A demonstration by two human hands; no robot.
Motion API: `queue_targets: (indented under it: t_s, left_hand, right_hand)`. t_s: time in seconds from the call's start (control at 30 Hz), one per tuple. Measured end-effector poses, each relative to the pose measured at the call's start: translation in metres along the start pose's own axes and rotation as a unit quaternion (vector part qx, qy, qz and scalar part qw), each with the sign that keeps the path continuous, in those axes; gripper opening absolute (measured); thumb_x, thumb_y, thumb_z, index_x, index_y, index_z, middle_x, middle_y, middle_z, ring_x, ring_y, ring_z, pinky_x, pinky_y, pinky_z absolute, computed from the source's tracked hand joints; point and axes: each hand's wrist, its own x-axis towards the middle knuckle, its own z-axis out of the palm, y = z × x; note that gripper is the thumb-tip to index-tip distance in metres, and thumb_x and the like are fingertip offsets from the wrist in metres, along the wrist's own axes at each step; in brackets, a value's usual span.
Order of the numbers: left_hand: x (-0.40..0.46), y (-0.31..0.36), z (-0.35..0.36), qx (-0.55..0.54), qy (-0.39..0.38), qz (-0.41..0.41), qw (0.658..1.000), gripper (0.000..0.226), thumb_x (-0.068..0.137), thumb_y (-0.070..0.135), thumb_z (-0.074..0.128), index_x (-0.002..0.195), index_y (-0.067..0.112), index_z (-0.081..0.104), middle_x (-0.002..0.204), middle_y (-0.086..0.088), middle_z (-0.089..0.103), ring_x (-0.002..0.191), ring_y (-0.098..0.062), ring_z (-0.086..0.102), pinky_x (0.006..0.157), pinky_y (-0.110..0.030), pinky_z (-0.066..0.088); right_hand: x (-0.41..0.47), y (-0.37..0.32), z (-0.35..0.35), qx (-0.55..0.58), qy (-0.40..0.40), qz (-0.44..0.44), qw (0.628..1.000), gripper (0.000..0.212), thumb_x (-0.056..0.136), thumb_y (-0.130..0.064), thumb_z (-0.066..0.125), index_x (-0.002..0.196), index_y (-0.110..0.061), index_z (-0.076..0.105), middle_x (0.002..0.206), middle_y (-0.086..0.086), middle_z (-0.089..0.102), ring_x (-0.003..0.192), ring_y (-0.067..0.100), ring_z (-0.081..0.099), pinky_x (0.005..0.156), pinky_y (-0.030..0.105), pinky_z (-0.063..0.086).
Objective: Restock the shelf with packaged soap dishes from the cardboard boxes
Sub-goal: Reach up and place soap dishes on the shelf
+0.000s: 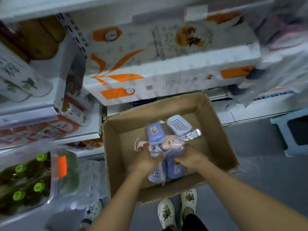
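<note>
**Asker:** What are the fingers doing?

**Describer:** Both hands are reaching down into an open cardboard box. The left hand is curling its fingers round a pink packaged soap dish in clear wrap. The right hand is gripping a blue-purple packaged soap dish, with its fingers curled over the top end of it.

**Asker:** What is lying right by the fingers?

**Describer:** Between the two hands, crinkled clear wrapping is bunching up. Just below the left hand a pale blue dish with a grid of holes is lying against the gripped blue one. Just beyond the fingertips are a blue dish with a yellow label, a pink one with a label, and, farther off to the right, a pale perforated dish. All are lying on the box floor.

**Asker:** And farther out?

**Describer:** The box is sitting on a grey floor. Beyond it, past the fingertips, a shelf is carrying a large white and orange package. Away to the left, bottles with green caps are standing in plastic wrap. Near the person's body, white clogs are showing under the box's near edge. A light blue stool is standing off to the right.
</note>
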Motion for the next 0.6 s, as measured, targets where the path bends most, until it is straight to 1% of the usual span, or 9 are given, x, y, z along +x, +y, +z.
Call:
queue_targets:
  t_s: [0.1,0.13,0.2,0.23,0.3,0.37,0.43,0.53,0.6]
  left_hand:
    - [-0.038,0.054,-0.044,0.099,0.027,0.117,0.988,0.079,0.079,0.073,0.051,0.144,0.03,0.039,0.145,0.0,0.047,0.127,-0.023,0.05,0.1,-0.042,0.046]
    - [-0.051,0.074,-0.056,0.131,0.037,0.151,0.979,0.074,0.084,0.068,0.052,0.145,0.028,0.038,0.146,-0.001,0.046,0.129,-0.023,0.047,0.101,-0.04,0.044]
    - [-0.074,0.115,-0.074,0.175,0.08,0.229,0.954,0.066,0.091,0.06,0.053,0.145,0.026,0.039,0.147,-0.002,0.046,0.131,-0.023,0.044,0.103,-0.039,0.041]
    - [-0.088,0.139,-0.082,0.193,0.106,0.265,0.939,0.067,0.092,0.06,0.052,0.147,0.025,0.037,0.148,-0.002,0.045,0.133,-0.023,0.042,0.106,-0.039,0.038]
    - [-0.115,0.186,-0.091,0.222,0.16,0.326,0.905,0.073,0.091,0.068,0.041,0.149,0.025,0.033,0.148,0.0,0.044,0.135,-0.021,0.039,0.109,-0.037,0.033]
    - [-0.141,0.234,-0.095,0.225,0.212,0.383,0.871,0.077,0.089,0.072,0.032,0.15,0.026,0.033,0.146,0.003,0.045,0.134,-0.019,0.04,0.109,-0.037,0.032]
    - [-0.162,0.279,-0.093,0.208,0.261,0.443,0.832,0.074,0.09,0.069,0.033,0.148,0.023,0.038,0.143,0.002,0.048,0.131,-0.02,0.044,0.108,-0.04,0.036]
    - [-0.189,0.342,-0.081,0.193,0.317,0.521,0.768,0.073,0.09,0.066,0.038,0.145,0.017,0.044,0.141,-0.004,0.052,0.127,-0.025,0.05,0.105,-0.045,0.042]
    - [-0.205,0.384,-0.066,0.19,0.335,0.548,0.742,0.075,0.09,0.066,0.039,0.146,0.016,0.043,0.142,-0.005,0.051,0.128,-0.025,0.049,0.105,-0.045,0.042]
  right_hand:
    - [-0.05,-0.015,-0.056,0.009,0.038,-0.049,0.998,0.061,0.079,-0.052,0.062,0.132,-0.025,0.052,0.133,-0.001,0.058,0.117,0.022,0.058,0.098,0.036,0.048]
    - [-0.068,-0.018,-0.077,0.017,0.055,-0.055,0.997,0.06,0.083,-0.05,0.063,0.135,-0.023,0.051,0.137,0.001,0.057,0.121,0.022,0.056,0.099,0.034,0.047]
    - [-0.105,-0.02,-0.119,0.022,0.097,-0.076,0.992,0.063,0.088,-0.048,0.062,0.141,-0.018,0.047,0.141,0.003,0.053,0.126,0.022,0.052,0.1,0.032,0.044]
    - [-0.121,-0.018,-0.138,0.014,0.127,-0.092,0.988,0.066,0.089,-0.05,0.06,0.143,-0.018,0.043,0.145,0.003,0.049,0.129,0.022,0.049,0.102,0.033,0.043]
    - [-0.157,-0.01,-0.176,0.002,0.207,-0.122,0.971,0.065,0.089,-0.053,0.057,0.145,-0.023,0.04,0.146,0.0,0.047,0.131,0.02,0.047,0.103,0.038,0.042]
    - [-0.193,0.003,-0.21,-0.017,0.307,-0.148,0.94,0.062,0.092,-0.052,0.054,0.146,-0.026,0.038,0.145,-0.001,0.046,0.131,0.02,0.045,0.102,0.039,0.042]
    - [-0.227,0.02,-0.24,-0.034,0.405,-0.167,0.899,0.06,0.093,-0.05,0.053,0.147,-0.027,0.036,0.144,-0.003,0.045,0.13,0.019,0.044,0.103,0.039,0.04]
    - [-0.265,0.057,-0.281,-0.037,0.531,-0.186,0.826,0.056,0.093,-0.043,0.057,0.143,-0.023,0.041,0.14,-0.002,0.048,0.128,0.02,0.045,0.101,0.04,0.039]
    - [-0.283,0.087,-0.308,-0.05,0.59,-0.192,0.783,0.056,0.091,-0.042,0.058,0.142,-0.022,0.043,0.139,-0.001,0.049,0.125,0.021,0.047,0.098,0.04,0.04]
